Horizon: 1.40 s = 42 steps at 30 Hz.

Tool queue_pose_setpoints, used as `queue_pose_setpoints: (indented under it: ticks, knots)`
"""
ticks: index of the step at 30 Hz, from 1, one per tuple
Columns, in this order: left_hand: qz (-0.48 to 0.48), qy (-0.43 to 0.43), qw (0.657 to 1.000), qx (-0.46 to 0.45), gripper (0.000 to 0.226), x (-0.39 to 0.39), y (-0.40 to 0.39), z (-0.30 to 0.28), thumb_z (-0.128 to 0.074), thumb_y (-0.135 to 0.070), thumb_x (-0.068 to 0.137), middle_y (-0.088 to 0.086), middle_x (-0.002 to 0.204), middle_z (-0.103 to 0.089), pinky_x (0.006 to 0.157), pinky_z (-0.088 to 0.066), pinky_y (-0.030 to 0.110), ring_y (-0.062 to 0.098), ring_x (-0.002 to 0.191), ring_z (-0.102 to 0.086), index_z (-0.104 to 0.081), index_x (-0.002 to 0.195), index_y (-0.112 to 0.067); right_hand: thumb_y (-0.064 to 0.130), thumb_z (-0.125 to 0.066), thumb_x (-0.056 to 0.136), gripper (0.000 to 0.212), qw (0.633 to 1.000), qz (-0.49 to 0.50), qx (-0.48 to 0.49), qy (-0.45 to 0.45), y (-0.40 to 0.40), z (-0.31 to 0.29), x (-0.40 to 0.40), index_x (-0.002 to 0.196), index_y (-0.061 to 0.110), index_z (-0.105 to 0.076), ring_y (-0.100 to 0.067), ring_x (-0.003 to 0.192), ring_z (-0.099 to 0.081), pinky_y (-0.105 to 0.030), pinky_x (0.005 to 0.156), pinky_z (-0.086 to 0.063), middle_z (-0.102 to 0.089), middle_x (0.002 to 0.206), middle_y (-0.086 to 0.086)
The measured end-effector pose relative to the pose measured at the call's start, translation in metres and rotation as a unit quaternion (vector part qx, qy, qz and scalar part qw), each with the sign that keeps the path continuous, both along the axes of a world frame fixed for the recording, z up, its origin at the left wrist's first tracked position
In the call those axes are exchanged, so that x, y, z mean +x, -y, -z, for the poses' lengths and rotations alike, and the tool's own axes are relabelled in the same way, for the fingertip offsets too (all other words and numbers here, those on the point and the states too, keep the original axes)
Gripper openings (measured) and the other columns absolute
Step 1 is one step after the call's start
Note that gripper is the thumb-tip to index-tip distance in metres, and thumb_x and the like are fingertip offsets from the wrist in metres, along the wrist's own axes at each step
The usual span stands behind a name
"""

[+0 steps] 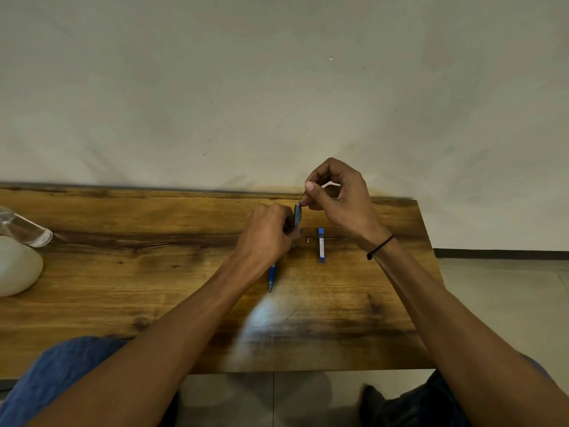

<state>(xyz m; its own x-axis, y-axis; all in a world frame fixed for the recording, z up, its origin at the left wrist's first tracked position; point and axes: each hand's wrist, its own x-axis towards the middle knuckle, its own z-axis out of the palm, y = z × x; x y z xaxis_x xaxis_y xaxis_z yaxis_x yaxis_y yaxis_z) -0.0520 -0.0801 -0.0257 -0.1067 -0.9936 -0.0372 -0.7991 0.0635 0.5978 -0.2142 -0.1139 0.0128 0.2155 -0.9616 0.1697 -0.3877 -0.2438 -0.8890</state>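
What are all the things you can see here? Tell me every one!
pencil: one, blue-grey, upright in the left hand
lead: one, thin and dark, just above the pencil's top
lead case: one, blue, on the table right of the pencil
pen: one, blue, on the table below the left hand
small piece: one, pale, beside the lead case
bottle: one, clear, far left
white object: one, white, far left
table: one, brown wood
wristband: one, black, right wrist
left hand: grips the pencil
right hand: pinches the lead

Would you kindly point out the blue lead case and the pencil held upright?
blue lead case [321,245]: head view, on its white label.
upright pencil [297,214]: head view, on the upper barrel.
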Motion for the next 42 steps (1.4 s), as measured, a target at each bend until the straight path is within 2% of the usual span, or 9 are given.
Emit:
queue_pose_setpoints:
  ticks: [5,10,15,25,30,33,36,39,42]
  knots:
    - [0.009,0.003,1.0,0.001,0.017,0.001,0.0,-0.002,-0.076,-0.022,0.095,-0.002,0.089,-0.069,0.066,-0.044,0.018,0.012,0.079,-0.065,-0.075,0.108,-0.011,0.014,-0.067,0.099,0.006,1.0,-0.004,-0.015,-0.002,-0.001,-0.005,0.001,0.095,0.013,-0.062,-0.016,0.077,-0.079,-0.048,0.074,-0.066,-0.069,0.092,0.0]
    - [0.014,0.005,1.0,-0.01,0.015,0.001,-0.001,-0.003,-0.074,-0.02,0.096,-0.006,0.085,-0.062,0.059,-0.035,0.011,0.01,0.074,-0.061,-0.075,0.108,-0.01,0.013,-0.068,0.099,0.006,0.999,-0.007,-0.026,-0.036,-0.004,-0.008,0.001,0.094,0.014,-0.064,-0.013,0.077,-0.078,-0.052,0.07,-0.063,-0.07,0.09,0.002]
    - [0.013,-0.009,1.0,-0.012,0.019,0.002,-0.002,-0.003,-0.075,-0.02,0.095,0.004,0.094,-0.075,0.069,-0.053,0.023,0.012,0.078,-0.065,-0.075,0.111,-0.01,0.011,-0.069,0.098,0.008,0.998,-0.014,-0.034,-0.048,-0.004,-0.009,0.002,0.094,0.016,-0.064,-0.013,0.079,-0.078,-0.048,0.072,-0.064,-0.07,0.089,0.001]
    - [0.007,-0.008,1.0,-0.022,0.016,0.002,-0.001,0.0,-0.075,-0.02,0.095,-0.005,0.084,-0.065,0.06,-0.039,0.014,0.006,0.07,-0.057,-0.074,0.107,-0.011,0.013,-0.068,0.098,0.006,0.997,-0.017,-0.05,-0.06,-0.005,-0.011,0.003,0.094,0.013,-0.064,-0.013,0.08,-0.077,-0.046,0.072,-0.064,-0.069,0.09,0.002]
    - [0.013,-0.006,0.999,-0.034,0.014,0.003,0.001,0.002,-0.074,-0.019,0.095,-0.007,0.081,-0.061,0.062,-0.047,0.017,0.004,0.068,-0.057,-0.074,0.107,-0.011,0.013,-0.068,0.099,0.005,0.997,-0.017,-0.05,-0.057,-0.005,-0.011,0.004,0.095,0.012,-0.064,-0.014,0.081,-0.077,-0.047,0.073,-0.064,-0.069,0.091,0.001]
    - [0.016,-0.006,0.999,-0.043,0.015,0.003,0.001,0.003,-0.073,-0.019,0.096,-0.004,0.082,-0.064,0.061,-0.04,0.013,0.004,0.068,-0.057,-0.074,0.108,-0.01,0.012,-0.068,0.099,0.005,0.997,-0.015,-0.049,-0.054,-0.006,-0.012,0.004,0.095,0.011,-0.064,-0.014,0.08,-0.078,-0.048,0.073,-0.064,-0.069,0.091,0.001]
    - [0.019,-0.005,0.999,-0.049,0.014,0.003,0.001,0.002,-0.072,-0.018,0.096,-0.003,0.084,-0.067,0.065,-0.045,0.018,0.01,0.072,-0.062,-0.074,0.107,-0.011,0.011,-0.068,0.099,0.005,0.997,-0.016,-0.052,-0.052,-0.007,-0.013,0.006,0.095,0.01,-0.064,-0.013,0.079,-0.077,-0.047,0.073,-0.064,-0.069,0.089,0.001]
    - [0.014,0.001,0.999,-0.052,0.01,0.004,0.002,0.001,-0.073,-0.019,0.095,-0.005,0.078,-0.064,0.058,-0.042,0.016,0.008,0.068,-0.059,-0.073,0.102,-0.012,0.012,-0.068,0.099,0.005,0.997,-0.014,-0.053,-0.054,-0.007,-0.013,0.007,0.096,0.01,-0.065,-0.012,0.079,-0.077,-0.045,0.074,-0.064,-0.07,0.09,0.001]
    - [0.017,-0.001,0.998,-0.053,0.01,0.004,0.002,0.001,-0.073,-0.019,0.095,0.0,0.081,-0.07,0.066,-0.057,0.028,0.013,0.071,-0.066,-0.073,0.101,-0.012,0.012,-0.068,0.099,0.005,0.997,-0.014,-0.053,-0.055,-0.007,-0.014,0.007,0.096,0.01,-0.065,-0.012,0.079,-0.077,-0.044,0.074,-0.065,-0.07,0.091,0.001]
